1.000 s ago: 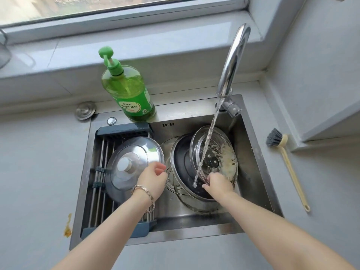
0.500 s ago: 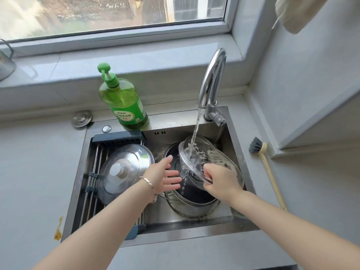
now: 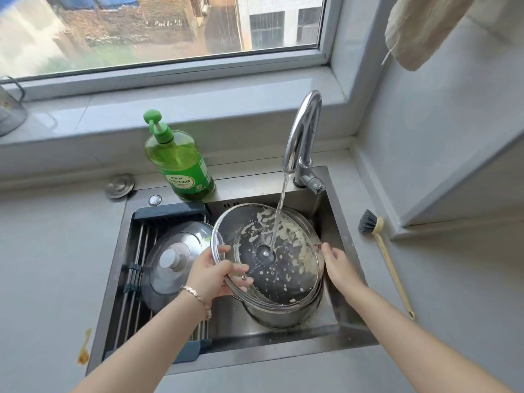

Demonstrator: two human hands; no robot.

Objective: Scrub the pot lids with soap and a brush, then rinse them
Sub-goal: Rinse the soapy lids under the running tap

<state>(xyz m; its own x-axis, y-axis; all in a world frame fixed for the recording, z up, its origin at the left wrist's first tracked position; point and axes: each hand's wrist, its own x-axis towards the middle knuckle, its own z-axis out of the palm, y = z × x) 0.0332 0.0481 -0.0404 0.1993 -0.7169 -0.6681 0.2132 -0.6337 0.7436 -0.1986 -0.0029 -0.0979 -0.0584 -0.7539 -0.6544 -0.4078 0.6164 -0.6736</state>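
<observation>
Nearest me, my left hand (image 3: 211, 275) grips the near-left rim of the glass lid (image 3: 283, 268), thumb on top and fingers showing through the glass underneath. My right hand (image 3: 338, 263) lies open at the lid's right edge, fingers straight; I cannot tell whether the tips touch the rim. The lid sits underside up, slightly tilted, over the pot (image 3: 283, 316) in the sink (image 3: 255, 358), and pale residue is smeared across it.

Left of it the steel lid (image 3: 173, 259) rests on the drying rack (image 3: 170, 212). The brush (image 3: 385, 256) lies on the counter to the right of the sink, well apart from either hand. Further back, water (image 3: 279, 211) runs from the tap (image 3: 302, 137) onto the middle of the glass lid, and the soap bottle (image 3: 178, 163) stands behind the sink.

I judge this to be the wetting stage before scrubbing, since the residue is there and the brush is untouched. The next move calls for my free right hand to fetch soap and the brush while my left holds the wet, slippery rim firmly.

Half a second ago my right hand held this lid steeply tilted under the stream and my left hung open beside it. Now the hold has passed to the left hand, the right has let go, and the lid lies flatter. A second ago my left hand was at the steel lid's edge.
</observation>
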